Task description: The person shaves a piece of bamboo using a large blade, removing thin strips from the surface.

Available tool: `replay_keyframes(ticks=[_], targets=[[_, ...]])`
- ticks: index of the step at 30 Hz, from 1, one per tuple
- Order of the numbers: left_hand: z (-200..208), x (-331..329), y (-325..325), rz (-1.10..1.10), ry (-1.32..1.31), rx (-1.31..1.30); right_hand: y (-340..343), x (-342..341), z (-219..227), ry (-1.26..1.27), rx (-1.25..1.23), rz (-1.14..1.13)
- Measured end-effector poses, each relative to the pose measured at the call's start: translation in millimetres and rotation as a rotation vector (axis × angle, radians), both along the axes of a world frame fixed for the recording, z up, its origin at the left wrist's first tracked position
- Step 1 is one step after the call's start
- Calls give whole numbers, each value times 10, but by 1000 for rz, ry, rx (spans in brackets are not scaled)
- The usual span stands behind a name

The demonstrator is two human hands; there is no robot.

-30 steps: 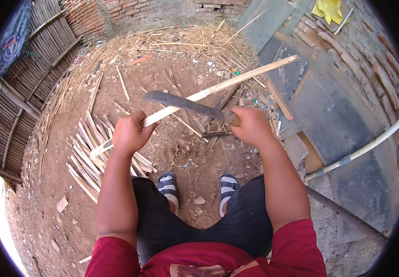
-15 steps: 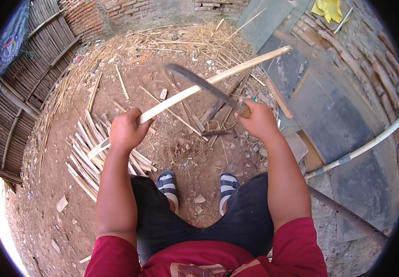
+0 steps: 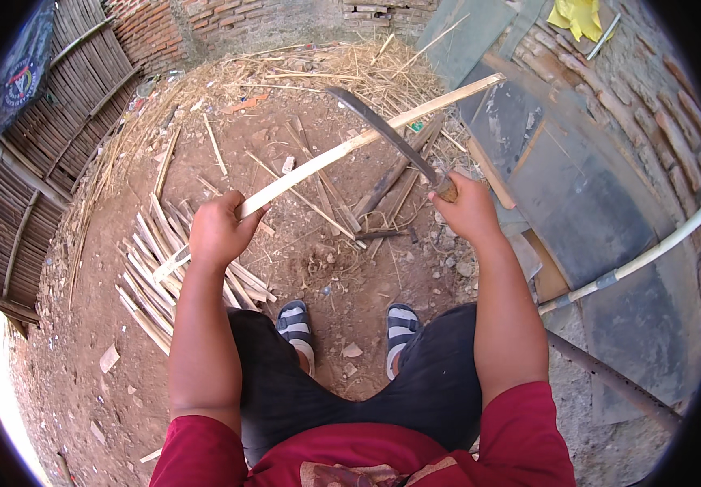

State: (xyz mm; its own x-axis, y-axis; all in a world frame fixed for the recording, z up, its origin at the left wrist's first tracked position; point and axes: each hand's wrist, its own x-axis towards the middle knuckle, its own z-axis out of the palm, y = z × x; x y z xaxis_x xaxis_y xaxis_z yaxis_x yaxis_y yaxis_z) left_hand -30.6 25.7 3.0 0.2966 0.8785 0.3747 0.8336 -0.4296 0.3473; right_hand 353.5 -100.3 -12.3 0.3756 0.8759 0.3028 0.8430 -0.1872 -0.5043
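A long pale bamboo strip (image 3: 306, 168) slants up to the right, with its lower end in my left hand (image 3: 222, 226), whose fingers are wrapped round it. A short piece of the strip sticks out below that hand. My right hand (image 3: 470, 209) grips the wooden handle of a machete (image 3: 387, 130). Its dark curved blade points up and to the left and crosses the strip past its middle. Whether the edge touches the strip I cannot tell.
Beside my left forearm lies a pile of split bamboo strips (image 3: 144, 280). Dark wood pieces (image 3: 391, 187) and straw (image 3: 342, 65) are scattered ahead. Dark boards (image 3: 602, 203) and a pale pipe (image 3: 642, 258) are at the right, a bamboo wall (image 3: 26, 195) at the left.
The machete and my right hand have moved right along the strip, toward its far end. The strip's far end has shifted slightly left and up; my left hand barely moves.
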Motion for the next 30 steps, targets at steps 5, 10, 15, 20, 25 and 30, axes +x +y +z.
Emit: replay_keyframes(ticks=[5, 10, 15, 20, 25, 30], targets=[[13, 80, -48, 0, 22, -44, 35, -390, 66, -125, -104, 221], [11, -5, -41, -18, -16, -41, 41, -418, 55, -94, -19, 250], [43, -1, -22, -5, -37, 20, 26, 128, -41, 51, 2, -82], [9, 58, -16, -11, 1, 31, 42, -195, -66, -52, 23, 107], [13, 23, -68, -22, -10, -35, 34, -482, 31, -208, 79, 342], [32, -31, -25, -14, -63, 11, 20, 6, 46, 84, 5, 8]])
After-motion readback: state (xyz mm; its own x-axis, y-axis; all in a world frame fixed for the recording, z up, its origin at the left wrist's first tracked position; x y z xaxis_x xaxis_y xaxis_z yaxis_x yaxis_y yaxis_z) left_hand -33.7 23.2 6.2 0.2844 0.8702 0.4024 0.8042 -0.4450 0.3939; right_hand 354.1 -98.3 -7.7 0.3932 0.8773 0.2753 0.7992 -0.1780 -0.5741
